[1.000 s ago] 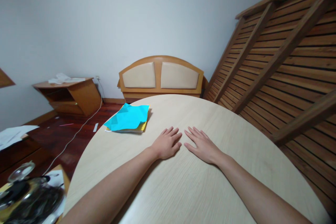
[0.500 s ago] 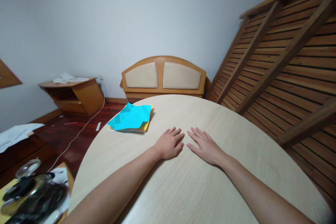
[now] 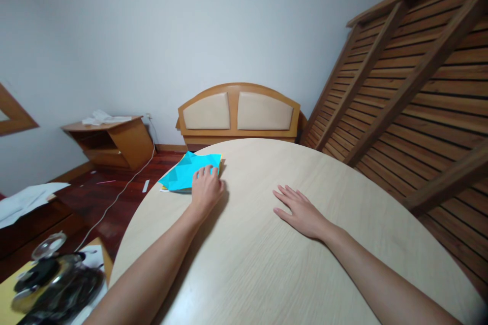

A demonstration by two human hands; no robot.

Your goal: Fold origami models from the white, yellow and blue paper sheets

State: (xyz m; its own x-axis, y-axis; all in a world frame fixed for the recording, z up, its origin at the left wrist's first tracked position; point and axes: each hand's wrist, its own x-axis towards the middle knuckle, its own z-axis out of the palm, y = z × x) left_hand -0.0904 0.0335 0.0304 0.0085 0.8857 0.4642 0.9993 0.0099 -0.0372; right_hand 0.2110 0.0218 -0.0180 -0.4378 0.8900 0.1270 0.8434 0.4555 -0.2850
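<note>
Cyan paper, creased, lies atop a yellow sheet at far L of the round pale-wood bench; L hand is over the paper's near R part, fingers bent, thumb by R edge; its grip is half curled, can't tell if it has hold of the paper or just touches; R hand rests palm-down on bench, well apart from paper, grip spread flat, nothing held; behind bench, a headboard w/ two cream panels; far L, wood cabinet w/ white papers on top; on R, slatted wood frame, tilted; items at lower L blurred.
</note>
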